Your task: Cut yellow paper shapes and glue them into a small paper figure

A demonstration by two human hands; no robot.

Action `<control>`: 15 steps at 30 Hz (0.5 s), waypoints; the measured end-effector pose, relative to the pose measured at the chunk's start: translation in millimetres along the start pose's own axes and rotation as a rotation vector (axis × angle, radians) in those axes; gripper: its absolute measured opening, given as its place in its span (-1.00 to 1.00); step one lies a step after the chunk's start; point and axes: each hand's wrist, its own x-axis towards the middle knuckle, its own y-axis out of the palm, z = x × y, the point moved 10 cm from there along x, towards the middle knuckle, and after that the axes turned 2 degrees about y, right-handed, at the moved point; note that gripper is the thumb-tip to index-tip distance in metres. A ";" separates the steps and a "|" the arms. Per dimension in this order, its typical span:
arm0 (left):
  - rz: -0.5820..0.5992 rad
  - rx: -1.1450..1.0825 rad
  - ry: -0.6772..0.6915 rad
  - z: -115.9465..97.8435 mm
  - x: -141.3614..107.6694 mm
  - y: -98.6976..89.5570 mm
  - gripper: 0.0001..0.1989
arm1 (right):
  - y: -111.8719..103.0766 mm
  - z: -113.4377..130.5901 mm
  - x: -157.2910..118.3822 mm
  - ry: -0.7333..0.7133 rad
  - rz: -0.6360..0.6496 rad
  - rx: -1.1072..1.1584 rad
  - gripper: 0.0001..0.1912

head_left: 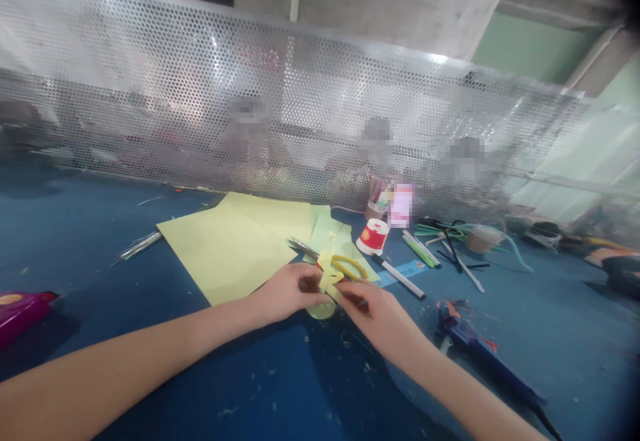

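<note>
My left hand (286, 289) and my right hand (373, 304) meet at the middle of the table, fingers closed on a small pale-yellow paper piece (328, 273) that looks folded or cut. Its exact shape is unclear. Just behind it lies a pair of scissors (353, 266) with a yellow handle, the metal blades pointing to the far left. A pale-green round piece (321, 310) shows below my fingertips. Large yellow paper sheets (240, 241) lie beyond my left hand, and light-green paper (327, 224) is beside them.
A red-and-white paper cup (373, 236) stands upside down near a pen holder (376, 209) and a phone (401, 205). Markers (403, 277) lie in front. A blue glue gun (490, 354) is at right, a magenta tool (23, 314) at left. Perforated metal screens (300, 108) the back.
</note>
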 end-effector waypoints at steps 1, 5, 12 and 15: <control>-0.007 0.022 0.008 -2.0 0.0 -1.0 -0.76 | 0.5 -1.1 0.3 0.017 0.004 0.028 -0.84; -0.010 0.056 0.010 -5.0 0.4 -2.1 -0.69 | 0.7 -7.1 0.9 0.086 -0.007 0.109 -0.94; 0.056 -0.040 -0.002 -4.8 -0.6 5.6 -0.74 | 0.5 -1.0 0.9 0.050 -0.004 0.156 -0.91; 0.057 -0.042 0.008 -5.3 -1.0 6.4 -0.75 | 0.2 -0.1 0.9 0.057 -0.011 0.167 -0.90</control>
